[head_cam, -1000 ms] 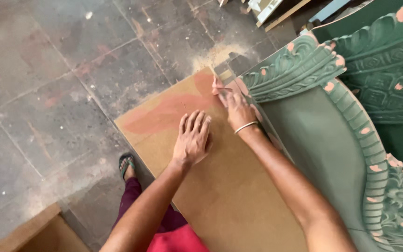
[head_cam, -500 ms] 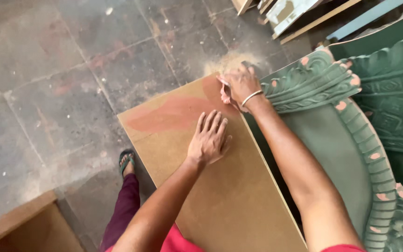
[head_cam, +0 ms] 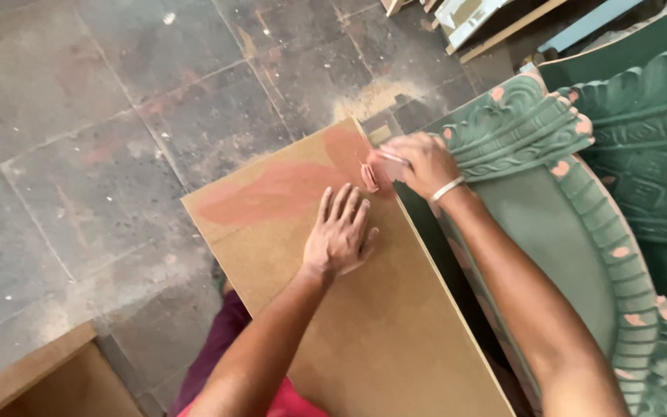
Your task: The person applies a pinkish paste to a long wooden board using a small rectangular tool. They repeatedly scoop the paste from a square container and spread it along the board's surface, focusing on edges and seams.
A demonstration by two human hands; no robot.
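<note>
Change since earlier view: your right hand (head_cam: 420, 164) has stayed at the far corner of the board, next to the carving; your left hand (head_cam: 339, 234) has kept flat on the panel, a little nearer to you than the right.
Left hand: it lies palm down on the brown board (head_cam: 364, 324), fingers straight and slightly spread, grasping nothing.
Right hand: its fingers curl around a small pinkish pad (head_cam: 370, 174) pressed on the board's far right corner. Most of the pad is covered by the fingers, so you cannot tell its exact kind. A pale bangle (head_cam: 448, 188) sits on the wrist.
Board: a flat brown sheet, tilted across the view, its near end cut off by the lower edge. A reddish-pink smear (head_cam: 275, 191) covers the far part of its face, ending beside the right hand.
Carved panel: a green ornamental piece (head_cam: 580, 232) with pink patches lies just beside the board's right edge; its right and lower parts run out of the picture.
Floor: grey stone tiles (head_cam: 79, 116), with pale dust (head_cam: 372, 96) beyond the board's far corner.
Partly hidden: a dark red garment (head_cam: 218, 347) and a sandalled foot show under the board's left edge, mostly concealed. A wooden edge (head_cam: 25, 371) is cut off at lower left. Boards (head_cam: 472, 19) at the top edge are too cropped to identify.
</note>
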